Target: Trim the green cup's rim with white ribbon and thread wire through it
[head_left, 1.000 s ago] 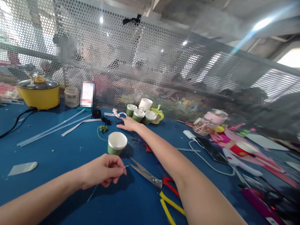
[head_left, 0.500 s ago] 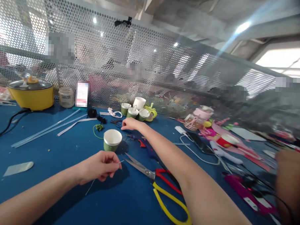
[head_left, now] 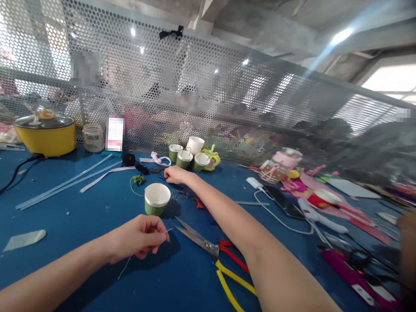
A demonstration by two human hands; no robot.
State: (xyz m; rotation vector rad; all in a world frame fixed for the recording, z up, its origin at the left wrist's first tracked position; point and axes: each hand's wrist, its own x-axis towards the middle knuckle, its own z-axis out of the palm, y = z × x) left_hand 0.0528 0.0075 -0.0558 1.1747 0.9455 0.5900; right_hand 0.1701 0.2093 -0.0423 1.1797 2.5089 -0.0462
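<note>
One thin pale strand (head_left: 124, 267) is pinched narrow between the fingertips of the left hand (head_left: 144, 236), on the near side of the green-and-white cup (head_left: 157, 195), its tail hanging below the palm. The right hand (head_left: 174, 174) is beyond that cup and slightly right, fingers curled beside a dark tool (head_left: 157, 171); whether it grips anything I cannot tell. The step in hand looks like holding the strand ready while reaching for something small; the next move seems to call for a fine grip and clearance past the cup's rim. Scissors (head_left: 209, 247) lie near and right of the cup, blades parted. No contents show inside the cup. Beyond it, four more cups (head_left: 184, 160) cluster, at least one with a thin loop over its mouth. Far left of it on the counter (head_left: 98, 215), a glass-lidded yellow pot (head_left: 52, 140) and a clear jar (head_left: 93, 138) have contents too unclear to name.
</note>
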